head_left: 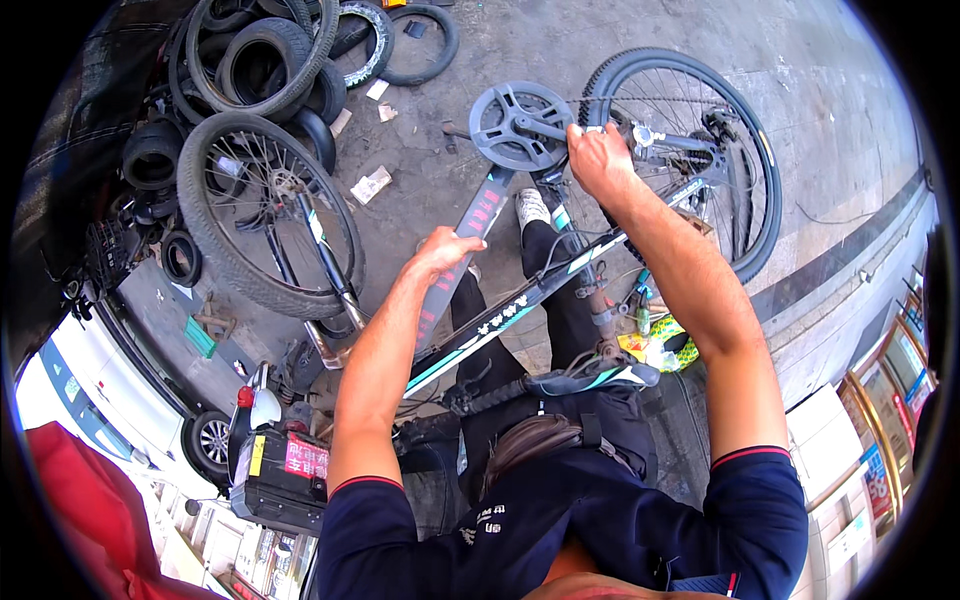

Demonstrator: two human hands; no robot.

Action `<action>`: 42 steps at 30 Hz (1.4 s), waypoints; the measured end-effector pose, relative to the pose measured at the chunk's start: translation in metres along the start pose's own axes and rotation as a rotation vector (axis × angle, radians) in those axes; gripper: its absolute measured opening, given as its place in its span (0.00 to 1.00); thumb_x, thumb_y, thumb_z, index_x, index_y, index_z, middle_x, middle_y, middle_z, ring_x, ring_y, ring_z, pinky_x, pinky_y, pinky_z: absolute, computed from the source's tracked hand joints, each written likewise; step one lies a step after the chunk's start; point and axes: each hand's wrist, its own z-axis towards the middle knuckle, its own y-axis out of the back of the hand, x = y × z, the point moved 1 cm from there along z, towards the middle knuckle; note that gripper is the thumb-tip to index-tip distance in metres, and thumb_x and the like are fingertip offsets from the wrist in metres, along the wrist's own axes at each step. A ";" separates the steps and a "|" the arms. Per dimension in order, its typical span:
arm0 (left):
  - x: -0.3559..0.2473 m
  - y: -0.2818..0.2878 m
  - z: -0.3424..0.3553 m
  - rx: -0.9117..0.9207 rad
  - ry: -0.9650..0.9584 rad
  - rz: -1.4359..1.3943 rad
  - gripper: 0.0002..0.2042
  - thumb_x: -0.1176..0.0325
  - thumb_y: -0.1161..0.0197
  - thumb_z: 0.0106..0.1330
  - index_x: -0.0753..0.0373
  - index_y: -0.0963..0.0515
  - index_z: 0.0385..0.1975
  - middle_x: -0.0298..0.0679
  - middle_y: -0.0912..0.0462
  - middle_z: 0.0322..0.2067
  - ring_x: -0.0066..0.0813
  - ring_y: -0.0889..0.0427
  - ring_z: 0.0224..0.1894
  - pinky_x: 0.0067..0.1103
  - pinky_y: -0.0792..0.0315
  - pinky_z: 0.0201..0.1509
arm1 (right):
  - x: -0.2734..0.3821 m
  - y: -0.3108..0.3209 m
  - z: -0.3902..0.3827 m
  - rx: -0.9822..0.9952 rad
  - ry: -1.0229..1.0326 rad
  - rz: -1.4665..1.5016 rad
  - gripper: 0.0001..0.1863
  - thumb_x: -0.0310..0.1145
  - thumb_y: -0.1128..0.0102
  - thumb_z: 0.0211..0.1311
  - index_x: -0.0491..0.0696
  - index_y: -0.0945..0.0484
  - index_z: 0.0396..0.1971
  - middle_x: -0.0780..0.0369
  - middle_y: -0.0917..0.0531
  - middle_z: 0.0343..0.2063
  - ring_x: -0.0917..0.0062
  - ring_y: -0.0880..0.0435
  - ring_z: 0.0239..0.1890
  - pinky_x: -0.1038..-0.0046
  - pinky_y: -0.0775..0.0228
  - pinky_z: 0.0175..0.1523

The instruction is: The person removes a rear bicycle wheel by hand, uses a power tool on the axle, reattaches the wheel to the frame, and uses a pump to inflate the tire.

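Note:
A black bicycle with white and light-green trim lies tipped over in front of me. My left hand (450, 252) is closed round its wide dark down tube (484, 203), thumb along the top. My right hand (600, 158) is closed at the end of the crank arm (540, 127), beside the dark grey chainring (490, 122); whether a pedal is inside the fist is hidden. The chain (660, 98) runs from the chainring area toward the rear wheel (768, 165) at the right. The front wheel (250, 290) stands out to the left. My feet are beneath the frame.
Old tires (262, 62) are heaped at the far left, with paper scraps (371, 185) on the concrete. A white car (110, 375) and a black box (275, 478) are at the lower left. A yellow-green bag (672, 343) and a small bottle (643, 312) lie right of the frame.

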 end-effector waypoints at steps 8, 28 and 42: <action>0.020 -0.036 0.022 0.117 0.180 -0.055 0.26 0.52 0.27 0.53 0.74 0.18 0.37 0.47 0.15 0.28 0.35 0.16 0.27 0.32 0.23 0.33 | 0.053 -0.085 0.036 0.246 0.006 0.100 0.12 0.34 0.46 0.69 0.49 0.15 0.45 0.62 0.12 0.42 0.70 0.11 0.46 0.65 0.25 0.50; 0.098 -0.052 0.103 0.307 0.316 -0.056 0.31 0.46 0.31 0.57 0.68 0.18 0.49 0.45 0.13 0.34 0.37 0.13 0.34 0.32 0.21 0.42 | 0.133 -0.157 0.032 0.097 0.466 -0.395 0.28 0.38 0.47 0.69 0.33 0.27 0.61 0.43 0.24 0.61 0.53 0.27 0.65 0.46 0.38 0.68; 0.080 -0.034 0.093 0.077 0.126 0.141 0.40 0.37 0.28 0.49 0.69 0.18 0.52 0.55 0.19 0.56 0.48 0.19 0.59 0.36 0.25 0.61 | 0.149 -0.150 0.116 0.511 0.437 -0.329 0.22 0.41 0.37 0.64 0.48 0.17 0.54 0.52 0.20 0.57 0.57 0.24 0.63 0.44 0.34 0.66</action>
